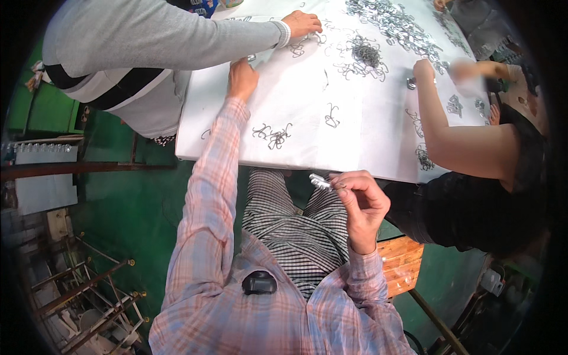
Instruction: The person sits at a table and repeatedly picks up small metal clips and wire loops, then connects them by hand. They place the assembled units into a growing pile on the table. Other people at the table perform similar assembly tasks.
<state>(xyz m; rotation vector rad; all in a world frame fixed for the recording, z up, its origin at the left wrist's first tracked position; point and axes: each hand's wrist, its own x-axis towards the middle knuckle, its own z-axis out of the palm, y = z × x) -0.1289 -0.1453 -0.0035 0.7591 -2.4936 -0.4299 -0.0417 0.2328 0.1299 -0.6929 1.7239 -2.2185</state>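
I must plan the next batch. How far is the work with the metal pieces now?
Done cannot be judged. In hand: the right hand pinches a small metal part; the left hand reaches onto the white table. Left: many loose wire hooks and heaps.

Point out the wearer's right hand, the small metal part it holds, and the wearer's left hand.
right hand point(362, 201), head view, on the back of the curled fingers.
metal part point(320, 182), head view, on its shiny middle, pinched at the fingertips.
left hand point(242, 78), head view, on the back, over the white table.

Right hand point(362, 198) pinching small metal clip point(320, 182), left hand point(242, 78) reaching across white table point(367, 142) near wire hooks point(273, 135)
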